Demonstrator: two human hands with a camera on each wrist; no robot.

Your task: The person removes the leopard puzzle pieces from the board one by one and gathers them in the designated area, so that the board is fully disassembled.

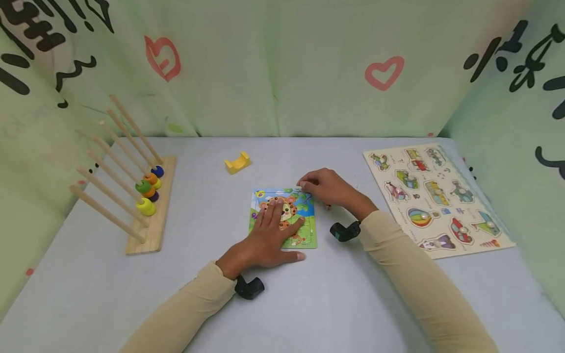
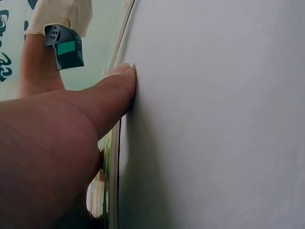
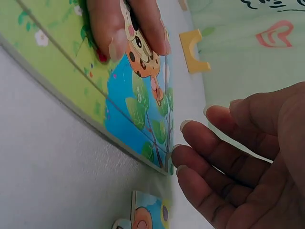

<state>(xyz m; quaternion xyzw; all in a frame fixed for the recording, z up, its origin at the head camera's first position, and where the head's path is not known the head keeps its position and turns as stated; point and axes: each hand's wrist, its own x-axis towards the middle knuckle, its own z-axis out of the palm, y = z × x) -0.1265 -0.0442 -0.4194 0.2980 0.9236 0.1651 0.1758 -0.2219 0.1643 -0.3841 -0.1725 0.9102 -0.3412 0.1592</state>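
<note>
A square jigsaw puzzle point(image 1: 311, 230) with a spotted cartoon animal, blue sky and green grass lies in the middle of the table. My left hand point(image 1: 269, 240) rests on it with fingers spread, covering part of the animal; its thumb reaches past the puzzle's near edge onto the table, as the left wrist view shows. At the far right corner of the puzzle is my right hand point(image 1: 328, 187), its loosely bent fingers holding nothing. Below that hand lies a loose puzzle piece point(image 3: 147, 210), mostly hidden in the head view.
On the left stands a wooden peg rack point(image 1: 163, 211) with several coloured beads. A yellow arch block point(image 1: 238, 163) lies behind the puzzle. To the right is a large knob puzzle board point(image 1: 423, 206). Green curtains point(image 1: 273, 73) enclose the table's back and sides.
</note>
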